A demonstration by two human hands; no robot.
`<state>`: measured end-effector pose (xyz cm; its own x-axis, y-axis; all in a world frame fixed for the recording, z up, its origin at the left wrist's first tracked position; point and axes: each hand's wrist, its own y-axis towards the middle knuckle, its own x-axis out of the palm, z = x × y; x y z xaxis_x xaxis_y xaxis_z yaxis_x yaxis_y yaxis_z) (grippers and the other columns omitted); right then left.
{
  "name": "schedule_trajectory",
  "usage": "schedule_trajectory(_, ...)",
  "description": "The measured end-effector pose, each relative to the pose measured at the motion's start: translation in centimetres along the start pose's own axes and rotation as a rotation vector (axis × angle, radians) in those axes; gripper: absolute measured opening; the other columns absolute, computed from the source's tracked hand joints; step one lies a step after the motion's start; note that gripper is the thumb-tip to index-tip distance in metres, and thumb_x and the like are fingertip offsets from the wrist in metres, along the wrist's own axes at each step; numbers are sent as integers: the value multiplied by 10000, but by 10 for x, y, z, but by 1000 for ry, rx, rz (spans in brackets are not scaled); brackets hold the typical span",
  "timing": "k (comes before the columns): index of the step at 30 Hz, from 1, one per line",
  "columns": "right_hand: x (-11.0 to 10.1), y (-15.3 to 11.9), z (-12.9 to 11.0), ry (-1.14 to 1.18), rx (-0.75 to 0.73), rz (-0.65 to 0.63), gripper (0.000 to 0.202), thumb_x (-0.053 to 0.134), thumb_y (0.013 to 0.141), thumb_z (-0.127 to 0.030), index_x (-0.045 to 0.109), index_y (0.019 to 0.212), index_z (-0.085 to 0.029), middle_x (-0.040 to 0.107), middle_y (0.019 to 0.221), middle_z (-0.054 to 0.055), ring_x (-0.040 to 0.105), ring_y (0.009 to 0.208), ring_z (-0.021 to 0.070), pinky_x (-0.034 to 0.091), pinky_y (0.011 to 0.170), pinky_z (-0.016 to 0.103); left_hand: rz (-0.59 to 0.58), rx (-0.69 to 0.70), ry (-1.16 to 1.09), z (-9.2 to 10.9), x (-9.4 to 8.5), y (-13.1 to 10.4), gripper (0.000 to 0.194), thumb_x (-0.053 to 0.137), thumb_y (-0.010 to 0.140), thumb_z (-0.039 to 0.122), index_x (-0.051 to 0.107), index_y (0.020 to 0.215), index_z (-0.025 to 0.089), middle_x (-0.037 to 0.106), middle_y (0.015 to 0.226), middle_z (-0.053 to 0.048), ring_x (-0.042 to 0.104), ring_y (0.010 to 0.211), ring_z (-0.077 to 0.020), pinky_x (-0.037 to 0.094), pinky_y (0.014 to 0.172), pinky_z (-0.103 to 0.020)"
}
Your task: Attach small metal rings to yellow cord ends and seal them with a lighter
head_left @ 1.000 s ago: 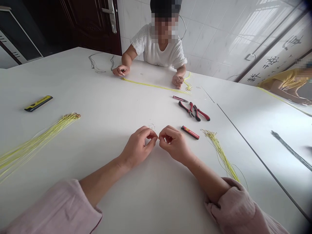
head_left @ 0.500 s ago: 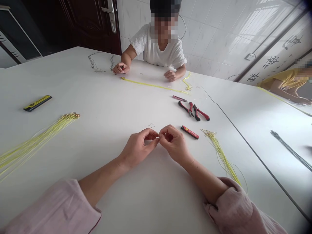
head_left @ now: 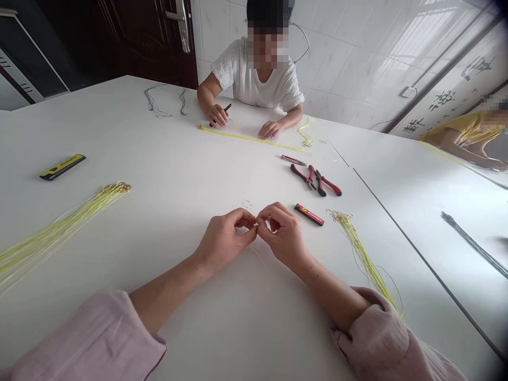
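My left hand (head_left: 229, 236) and my right hand (head_left: 282, 233) meet at the fingertips over the white table (head_left: 238, 328). Both are closed in a pinch around a thin cord with a tiny gold-coloured piece; its details are too small to tell. A faint strand hangs below the fingertips. Just beyond them lie several tiny bits (head_left: 246, 203). Right of my right hand is a red lighter (head_left: 309, 215), and beside it a bundle of yellow cords (head_left: 363, 254) with metal clasps.
Two red-and-black pliers (head_left: 305, 177) and small snips (head_left: 293, 160) lie farther back. At left are a yellow-black case (head_left: 62, 168) and yellow cords (head_left: 75, 219). Across sits a person in white (head_left: 260, 84); another in yellow (head_left: 464, 129) is at right.
My hands have shifted very slightly left, and a faint strand now shows below them. The person across has moved both hands inward, one holding a dark stick-like thing.
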<state>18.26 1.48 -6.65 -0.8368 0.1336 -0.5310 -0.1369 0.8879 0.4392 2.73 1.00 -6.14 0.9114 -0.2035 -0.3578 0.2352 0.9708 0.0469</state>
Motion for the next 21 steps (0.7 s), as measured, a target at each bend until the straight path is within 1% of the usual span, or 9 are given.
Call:
schedule_trajectory(3,0,1,-1,12,39,4,108,519,777,-147,556,682,-185,551,744,0,372,556,89,345,561,258,12,24,1,-1,0,0,152,553,844,369,616,820,233,675,834,30,630,833,-142,467,697,-237)
schedule_trajectory(7,-1,2,-1,40,96,0,116,531,776,-164,545,662,-185,543,728,-11,360,536,81,339,556,258,20,48,-13,0,-1,-1,146,522,867,337,611,825,228,660,792,33,616,764,-125,459,674,-232)
schedule_trajectory(12,-1,2,-1,95,162,-24,111,540,768,-172,552,659,-185,539,720,-15,371,536,79,326,528,247,36,56,-10,2,-1,0,116,543,851,305,594,799,216,656,795,30,610,790,-126,454,711,-232)
schedule_trajectory(15,-2,3,-1,132,221,-48,106,549,770,-191,562,665,-184,546,723,-14,373,539,78,325,518,241,44,44,0,2,-1,0,130,541,849,305,571,765,210,638,758,30,597,760,-123,447,686,-232)
schedule_trajectory(19,-4,3,-1,201,331,-81,138,536,818,-277,619,750,-191,569,739,-4,381,548,86,328,509,238,55,-11,-16,0,-2,0,179,533,853,353,537,745,210,622,742,31,565,699,-115,423,601,-223)
schedule_trajectory(21,-5,3,0,218,344,-93,146,555,820,-311,643,803,-196,578,742,0,391,559,91,334,513,238,57,-30,-25,-1,-2,0,201,530,853,377,529,739,211,611,729,32,546,672,-112,407,569,-219)
